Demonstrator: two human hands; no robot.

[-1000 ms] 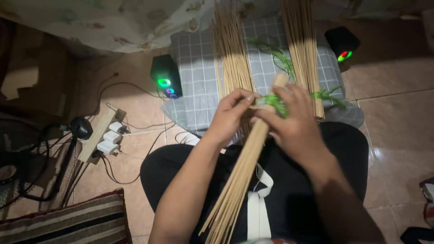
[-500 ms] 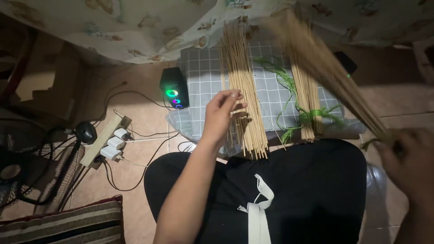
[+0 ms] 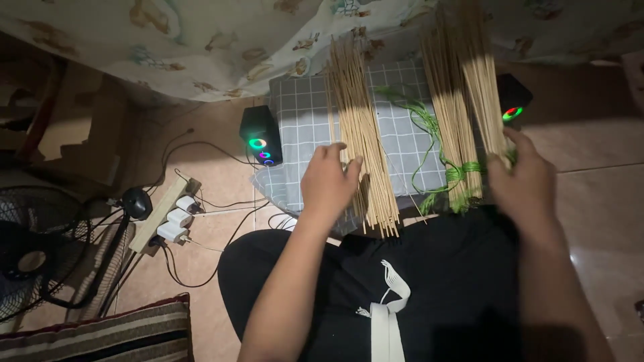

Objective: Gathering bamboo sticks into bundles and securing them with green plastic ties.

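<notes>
Your fingers (image 3: 350, 163) on the left hand (image 3: 327, 184) were a little spread and lay flat on the loose pile of thin sticks (image 3: 359, 134). They pressed down on the sticks and were not wrapped around any of them. Your right hand (image 3: 526, 184) was at the near end of the tied bundle of sticks (image 3: 463, 100). From above I could not tell if those fingers had closed on the bundle or only touched it.

Both lots of sticks lay side by side on a grey checked cloth (image 3: 298, 121) on the floor, just in front of your knees. The loose pile was on the left. The tied bundle was on the right, with green string (image 3: 463, 167) wound round it near your hand. More green string lay in loops between the two.

The sticks looked very light, thin and stiff. One stick alone would likely snap if you bent it. Many together would be much stronger. The loose ones looked smooth, so they could roll and slide apart. A flat hand on top, or a full grip round a bunch, would hold them best. The tied bundle looked easiest to take right by the string, where it was tightest.

A small black speaker (image 3: 260, 134) with coloured lights stood beside the cloth, and a power strip (image 3: 164, 218) lay further left.
</notes>
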